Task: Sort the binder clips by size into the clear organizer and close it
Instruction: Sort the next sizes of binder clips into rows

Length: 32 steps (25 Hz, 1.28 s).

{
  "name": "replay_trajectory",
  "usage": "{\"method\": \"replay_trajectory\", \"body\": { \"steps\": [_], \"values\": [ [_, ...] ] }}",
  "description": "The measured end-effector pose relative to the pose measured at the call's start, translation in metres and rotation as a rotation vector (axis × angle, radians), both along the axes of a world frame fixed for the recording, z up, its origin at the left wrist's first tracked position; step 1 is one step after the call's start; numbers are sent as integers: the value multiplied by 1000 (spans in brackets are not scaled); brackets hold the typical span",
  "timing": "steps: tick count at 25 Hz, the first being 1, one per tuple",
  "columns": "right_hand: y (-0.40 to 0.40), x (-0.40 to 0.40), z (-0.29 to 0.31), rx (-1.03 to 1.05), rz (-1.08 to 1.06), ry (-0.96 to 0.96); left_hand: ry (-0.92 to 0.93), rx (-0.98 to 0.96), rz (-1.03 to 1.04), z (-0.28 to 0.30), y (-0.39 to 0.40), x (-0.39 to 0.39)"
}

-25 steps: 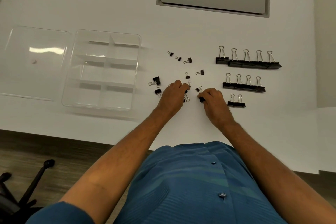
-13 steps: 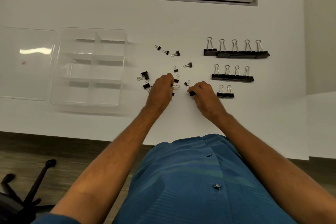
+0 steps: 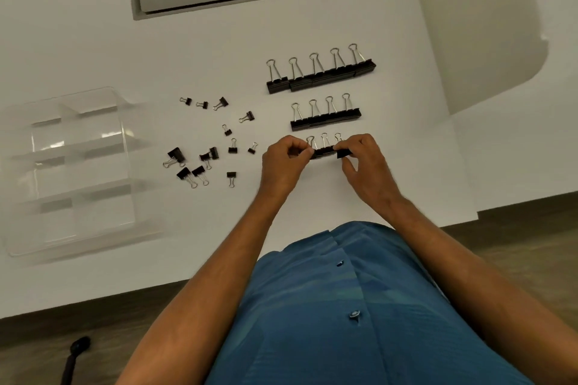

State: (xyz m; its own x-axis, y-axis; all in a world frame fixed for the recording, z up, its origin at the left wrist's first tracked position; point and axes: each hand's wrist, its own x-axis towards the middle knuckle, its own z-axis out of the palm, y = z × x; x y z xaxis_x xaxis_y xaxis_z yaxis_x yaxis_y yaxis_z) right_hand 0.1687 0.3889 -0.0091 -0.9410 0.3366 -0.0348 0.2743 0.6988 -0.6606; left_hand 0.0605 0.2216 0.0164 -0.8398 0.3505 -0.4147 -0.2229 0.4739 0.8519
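1. I see my left hand (image 3: 283, 162) and right hand (image 3: 364, 159) set close together at the short row of medium clips (image 3: 325, 150) on the white table (image 3: 219, 50), the fingers of each curled and pinching an end of that row
2. Far of my hands lie two lined-up rows: the row of four clips (image 3: 325, 117), then the row of five large clips (image 3: 320, 75)
3. Left of my hands the small loose clips (image 3: 203, 159) lie scattered (apart from one another, mostly)
4. The clear organizer (image 3: 78, 166) sits open at far left, blurred; I cannot tell whether its compartments hold anything
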Motion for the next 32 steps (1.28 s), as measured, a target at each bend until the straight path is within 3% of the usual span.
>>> {"method": "replay_trajectory", "body": {
  "steps": [5, 8, 16, 21, 24, 32],
  "values": [
    [43, 11, -14, 46, -52, -67, 117, -113, -136, -2, 67, 3],
    [59, 14, -20, 67, -37, -102, 255, -289, -211, -13, 97, 4],
    [71, 11, -29, 76, 35, -113, 482, -641, -356, -38, 115, -1],
    [73, 8, -31, 65, 33, -113, 613, -455, -443, -35, 101, 4],
    [74, 8, -30, 51, 51, -115, 692, -453, -584, -38, 85, 12],
    [74, 4, -31, 7, 90, -118, 631, -372, -373, -52, 38, 14]
  ]
}}
